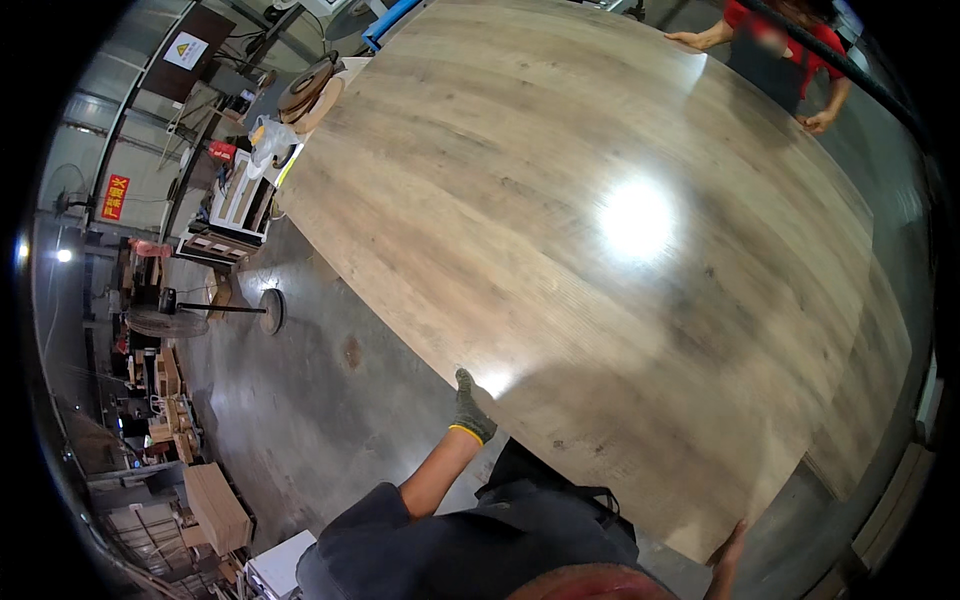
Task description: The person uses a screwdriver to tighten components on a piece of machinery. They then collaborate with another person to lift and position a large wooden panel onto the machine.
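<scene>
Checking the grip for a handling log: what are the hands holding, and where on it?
A large wood-grain board. The gloved left hand grips its near edge; the bare right hand holds the near right corner. Another person holds the far end.

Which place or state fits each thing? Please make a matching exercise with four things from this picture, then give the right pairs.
Things:
1. left hand
2. right hand
3. co-worker's hands
4. board

Places or states:
A. at the far end of the board
B. gloved, on the board's near left edge
C. large, wood-grained, with a bright glare spot
D. bare, at the board's near right corner

Pairs: 1-B, 2-D, 3-A, 4-C
</scene>
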The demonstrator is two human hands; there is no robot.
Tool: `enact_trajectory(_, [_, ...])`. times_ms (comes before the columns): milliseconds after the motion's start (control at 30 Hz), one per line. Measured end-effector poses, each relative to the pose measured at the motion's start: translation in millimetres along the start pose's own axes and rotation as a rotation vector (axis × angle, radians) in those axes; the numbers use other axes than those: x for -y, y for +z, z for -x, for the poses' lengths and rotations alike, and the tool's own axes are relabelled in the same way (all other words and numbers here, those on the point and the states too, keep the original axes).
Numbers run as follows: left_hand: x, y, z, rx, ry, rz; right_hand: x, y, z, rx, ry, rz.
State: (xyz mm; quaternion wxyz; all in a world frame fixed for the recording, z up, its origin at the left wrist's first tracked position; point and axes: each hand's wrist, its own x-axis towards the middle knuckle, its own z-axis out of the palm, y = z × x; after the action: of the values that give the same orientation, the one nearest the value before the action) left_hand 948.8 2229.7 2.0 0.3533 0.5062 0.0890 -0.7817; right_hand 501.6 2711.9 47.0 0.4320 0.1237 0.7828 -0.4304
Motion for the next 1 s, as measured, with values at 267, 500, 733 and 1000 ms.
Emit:
enact_trajectory(267, [-102.9,-36.5,-26.5,0.173,0.303,-0.189,22.5,1.8,29.4,-0.029,0.025,-0.082])
enact_trajectory(500, [-349.4,-117.1,-101.3,-0.045,0.285,-0.391,-2.1,-6.9,-6.3,0.138,0.026,-0.106])
enact_trajectory(733, [-257.2,19.3,-96.8,-0.633,0.298,-0.578,-16.6,-46.8,27.0,-0.110,0.091,-0.031])
enact_trajectory(1000, [-284.6,1.3,-72.2,-0.464,0.326,-0.466,-18.2,-56.2,4.2,-0.105,0.136,0.015])
